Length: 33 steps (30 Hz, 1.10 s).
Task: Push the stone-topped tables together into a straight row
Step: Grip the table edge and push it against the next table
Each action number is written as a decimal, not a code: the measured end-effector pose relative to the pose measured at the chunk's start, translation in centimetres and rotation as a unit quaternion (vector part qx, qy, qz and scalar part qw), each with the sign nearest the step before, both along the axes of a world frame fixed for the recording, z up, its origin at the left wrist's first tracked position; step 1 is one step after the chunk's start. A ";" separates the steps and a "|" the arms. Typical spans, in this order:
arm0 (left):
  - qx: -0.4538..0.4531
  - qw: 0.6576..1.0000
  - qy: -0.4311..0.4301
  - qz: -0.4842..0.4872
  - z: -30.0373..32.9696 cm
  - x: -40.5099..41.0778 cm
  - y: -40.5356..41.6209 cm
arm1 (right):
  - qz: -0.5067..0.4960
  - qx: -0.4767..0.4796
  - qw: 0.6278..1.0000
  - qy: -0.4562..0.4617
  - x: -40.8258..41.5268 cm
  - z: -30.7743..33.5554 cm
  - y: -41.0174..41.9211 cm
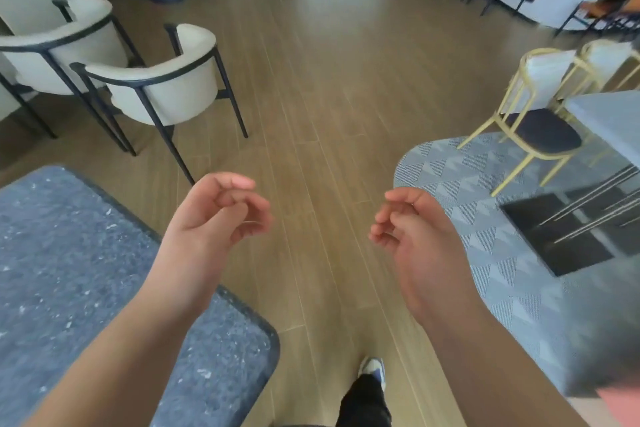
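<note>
Item 1, stone-topped table (pixel 86 288): a dark grey speckled slab with rounded corners was recorded at 8 o'clock in the head view, its near corner running under the left forearm. No contact with either hand was seen. No second stone top was seen against it; whether it already stood in a row off the frame's left edge could not be told.

Item 2, left hand (pixel 221 211): held in the air above the wood floor (pixel 311 97), just past the table's right edge, fingers loosely curled toward the thumb, nothing gripped.

Item 3, right hand (pixel 412 236): held in the air at 5 o'clock from centre, palm turned inward, fingers half curled, empty.

Item 4, pale table (pixel 613 121): a light top was noted at 3 o'clock, cut off by the frame; its material could not be told.

Item 5, surroundings: two white armchairs (pixel 156 87) at 10 o'clock, a gold-framed chair (pixel 533 128) at 3 o'clock on a patterned rug (pixel 485 191), and a shoe (pixel 372 369) at 6 o'clock.

Progress, as judged: no push was in hand. Any joining and the final straightening were taken as outstanding.
</note>
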<state>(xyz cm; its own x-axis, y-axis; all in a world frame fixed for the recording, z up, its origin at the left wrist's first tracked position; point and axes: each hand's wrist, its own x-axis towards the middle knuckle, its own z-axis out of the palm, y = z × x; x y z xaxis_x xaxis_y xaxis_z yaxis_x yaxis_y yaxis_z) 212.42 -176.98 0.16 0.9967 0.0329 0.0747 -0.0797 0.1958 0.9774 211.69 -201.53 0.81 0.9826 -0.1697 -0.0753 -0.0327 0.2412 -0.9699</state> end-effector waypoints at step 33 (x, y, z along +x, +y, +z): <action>0.178 0.853 -0.193 0.452 14.5 30.8 19.5 | 0.433 0.097 0.884 -0.149 49.9 12.8 28.4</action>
